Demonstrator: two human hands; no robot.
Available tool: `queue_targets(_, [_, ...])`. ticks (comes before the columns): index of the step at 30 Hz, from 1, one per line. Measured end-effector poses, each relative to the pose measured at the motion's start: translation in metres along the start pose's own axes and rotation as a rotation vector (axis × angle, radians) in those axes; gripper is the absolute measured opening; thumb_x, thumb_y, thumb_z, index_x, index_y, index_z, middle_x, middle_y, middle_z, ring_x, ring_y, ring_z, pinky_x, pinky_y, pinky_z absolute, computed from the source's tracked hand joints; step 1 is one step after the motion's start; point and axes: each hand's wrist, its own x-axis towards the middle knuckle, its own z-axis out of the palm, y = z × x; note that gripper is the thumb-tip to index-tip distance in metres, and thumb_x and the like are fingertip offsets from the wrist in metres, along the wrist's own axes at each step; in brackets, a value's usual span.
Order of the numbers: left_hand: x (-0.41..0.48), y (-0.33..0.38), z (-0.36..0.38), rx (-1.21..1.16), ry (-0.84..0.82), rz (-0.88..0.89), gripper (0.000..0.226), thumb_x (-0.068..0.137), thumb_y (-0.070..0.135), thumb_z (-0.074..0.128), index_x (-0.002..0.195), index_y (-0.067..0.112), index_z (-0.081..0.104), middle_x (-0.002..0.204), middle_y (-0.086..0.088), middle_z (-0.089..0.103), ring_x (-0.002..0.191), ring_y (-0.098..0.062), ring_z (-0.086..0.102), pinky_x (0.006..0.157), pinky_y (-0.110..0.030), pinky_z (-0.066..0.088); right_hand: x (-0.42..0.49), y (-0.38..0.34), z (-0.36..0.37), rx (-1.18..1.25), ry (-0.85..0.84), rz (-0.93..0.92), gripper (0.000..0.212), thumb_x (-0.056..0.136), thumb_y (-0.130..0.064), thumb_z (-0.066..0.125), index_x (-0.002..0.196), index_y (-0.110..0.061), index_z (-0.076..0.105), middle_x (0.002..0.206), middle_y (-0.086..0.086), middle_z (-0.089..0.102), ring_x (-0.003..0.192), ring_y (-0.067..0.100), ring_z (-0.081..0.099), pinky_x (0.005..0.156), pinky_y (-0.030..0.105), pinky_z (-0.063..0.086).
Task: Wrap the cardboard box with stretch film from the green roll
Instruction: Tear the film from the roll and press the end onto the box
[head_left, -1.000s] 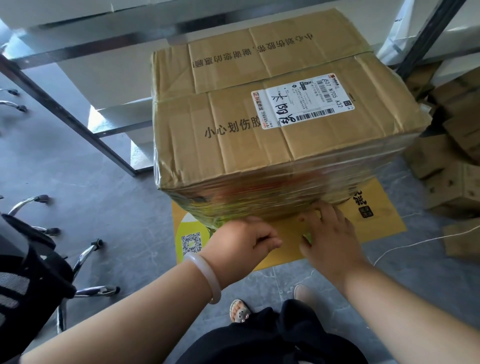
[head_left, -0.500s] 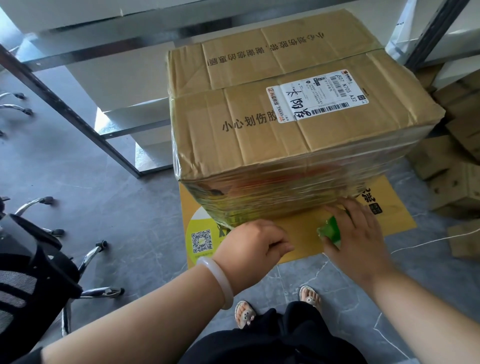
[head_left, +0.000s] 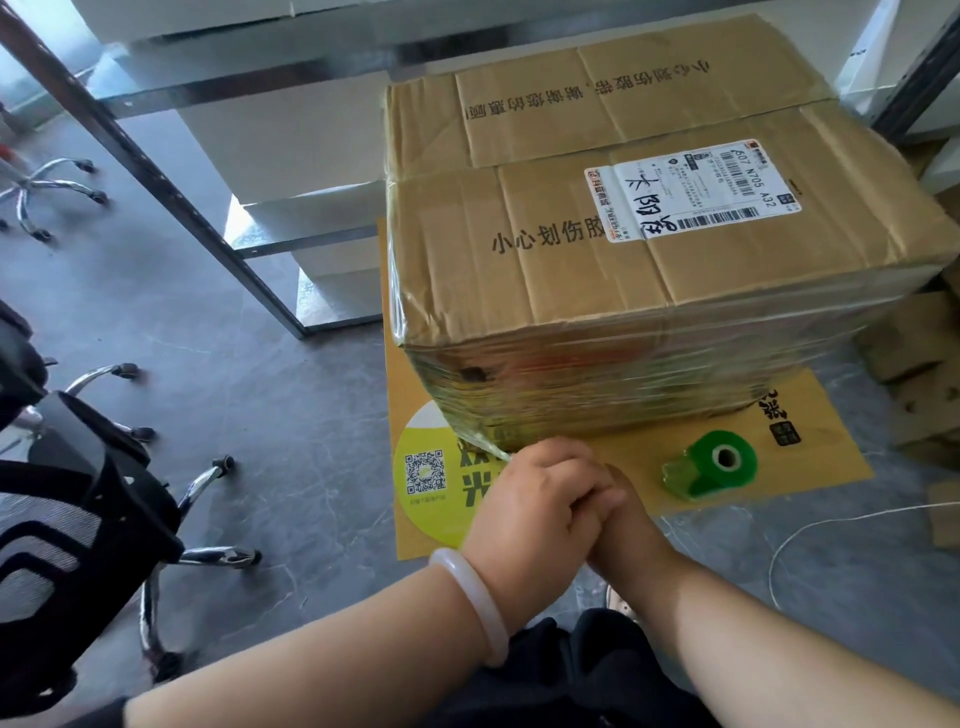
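The large cardboard box stands on a yellow sheet on the floor, with shiny stretch film banded around its side walls. The green roll lies loose on the yellow sheet, right of my hands and touching neither. My left hand is closed just in front of the box's lower front edge, pinching a thin film strand that runs to the box's lower left corner. My right hand presses against the left one, its fingers hidden beneath it.
A black office chair with chrome legs stands at the left. A metal shelf frame with white boards is behind the box. Small cardboard cartons pile up at the right, and a white cord lies on the grey floor.
My right hand let go of the green roll, which now lies on the yellow sheet, and moved left against my left hand. The left hand stayed by the box's front edge.
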Motion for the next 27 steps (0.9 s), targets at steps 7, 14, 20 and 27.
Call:
queue_targets(7, [-0.038, -0.029, -0.009, -0.217, 0.142, -0.397, 0.038, 0.098, 0.03, 0.053, 0.132, 0.046, 0.045, 0.13, 0.014, 0.049, 0.119, 0.001, 0.051, 0.107, -0.017, 0.041, 0.004, 0.02, 0.001, -0.217, 0.051, -0.04, 0.011, 0.087, -0.02, 0.067, 0.081, -0.023, 0.075, 0.074, -0.01, 0.073, 0.073, 0.0, 0.066, 0.07, 0.019, 0.052])
queue_targets(14, [-0.018, -0.049, -0.01, -0.631, 0.527, -1.09, 0.015, 0.101, 0.021, 0.05, 0.111, 0.03, 0.056, 0.109, -0.006, 0.056, 0.093, -0.021, 0.06, 0.091, -0.041, 0.053, 0.001, 0.017, 0.006, -0.092, 0.044, 0.013, 0.015, 0.088, -0.016, 0.063, 0.084, -0.024, 0.076, 0.076, -0.012, 0.075, 0.069, 0.006, 0.07, 0.068, 0.02, 0.053])
queue_targets(20, [0.003, -0.056, -0.006, -1.311, 0.341, -1.248, 0.019, 0.1, 0.016, 0.054, 0.083, 0.013, 0.061, 0.066, -0.001, 0.063, 0.059, -0.012, 0.061, 0.061, -0.028, 0.056, 0.006, 0.016, -0.006, -0.146, -0.007, 0.024, 0.017, 0.087, -0.016, 0.065, 0.08, -0.027, 0.075, 0.066, -0.006, 0.071, 0.063, 0.001, 0.064, 0.066, 0.018, 0.05])
queue_targets(27, [-0.009, -0.058, 0.007, -1.398, 0.45, -1.223, 0.011, 0.098, 0.019, 0.06, 0.089, 0.014, 0.062, 0.06, 0.005, 0.062, 0.05, -0.005, 0.06, 0.054, -0.018, 0.055, 0.021, 0.0, -0.031, -0.181, -0.072, 0.077, 0.029, 0.079, -0.036, 0.051, 0.105, -0.04, 0.065, 0.109, -0.009, 0.067, 0.104, 0.01, 0.062, 0.097, 0.038, 0.049])
